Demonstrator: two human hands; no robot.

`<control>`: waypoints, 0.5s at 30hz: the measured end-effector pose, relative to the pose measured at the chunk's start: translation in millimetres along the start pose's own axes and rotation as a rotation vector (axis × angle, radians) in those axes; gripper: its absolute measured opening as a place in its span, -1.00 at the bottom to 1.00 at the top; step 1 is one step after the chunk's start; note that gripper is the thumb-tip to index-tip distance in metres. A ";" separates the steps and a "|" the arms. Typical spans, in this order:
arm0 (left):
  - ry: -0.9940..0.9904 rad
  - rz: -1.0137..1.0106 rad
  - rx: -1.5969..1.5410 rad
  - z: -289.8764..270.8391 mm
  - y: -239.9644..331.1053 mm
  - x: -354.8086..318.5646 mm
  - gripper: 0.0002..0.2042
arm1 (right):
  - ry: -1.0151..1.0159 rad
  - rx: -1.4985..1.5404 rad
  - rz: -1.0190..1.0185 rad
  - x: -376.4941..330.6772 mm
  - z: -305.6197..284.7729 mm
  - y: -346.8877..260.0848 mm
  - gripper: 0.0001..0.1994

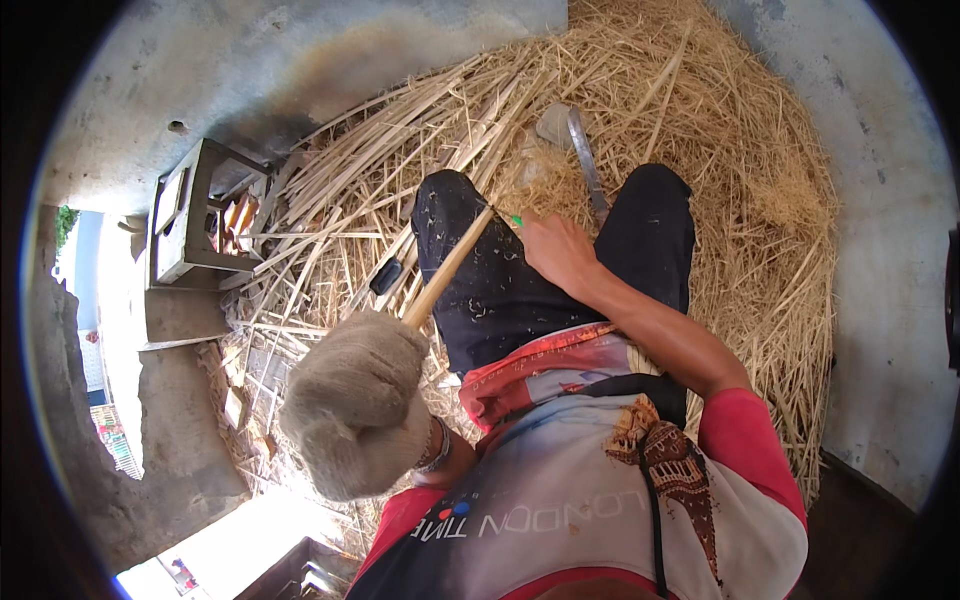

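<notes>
No packages, signs or screens show here; the only lettering is a pale printed band across the person's shirt [540,515].

We gripped a bamboo stick [447,268] in our gloved left hand [355,400] at lower left, while our bare right hand [558,250] pinched its far end at centre. A blade [587,165] lay on the straw [740,160] above, a wooden stool [195,215] stood at upper left.

Beige knit glove [355,400], tan stick [447,268], black paint-flecked trousers [500,290], yellow straw [740,150].
</notes>
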State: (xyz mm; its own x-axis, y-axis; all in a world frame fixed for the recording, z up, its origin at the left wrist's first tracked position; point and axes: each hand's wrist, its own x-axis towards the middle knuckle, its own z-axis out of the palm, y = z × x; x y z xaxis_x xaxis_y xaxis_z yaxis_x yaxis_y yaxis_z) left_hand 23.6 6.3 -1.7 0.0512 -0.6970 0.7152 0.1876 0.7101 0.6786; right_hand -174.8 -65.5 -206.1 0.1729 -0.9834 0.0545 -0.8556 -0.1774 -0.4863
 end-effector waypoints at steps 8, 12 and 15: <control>-0.025 0.009 -0.074 19.3 -8.5 0.2 -0.59 | 0.046 -0.092 0.085 19.8 65.3 68.4 -0.72; -0.017 0.001 -0.042 18.3 -7.8 0.4 -0.61 | -0.339 0.248 0.220 35.6 62.8 78.0 -0.65; 0.025 -0.017 0.006 10.1 0.6 4.1 -0.62 | -0.107 0.383 0.324 10.5 43.7 71.1 -0.62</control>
State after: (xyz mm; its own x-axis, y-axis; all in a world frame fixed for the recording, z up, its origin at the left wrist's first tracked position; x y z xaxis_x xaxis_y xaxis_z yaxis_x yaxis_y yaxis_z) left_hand 14.0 4.8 3.3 0.0729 -0.7110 0.6994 0.1829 0.6989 0.6915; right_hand -212.5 -86.8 -278.2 -0.0055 -0.9728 -0.2316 -0.6368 0.1820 -0.7493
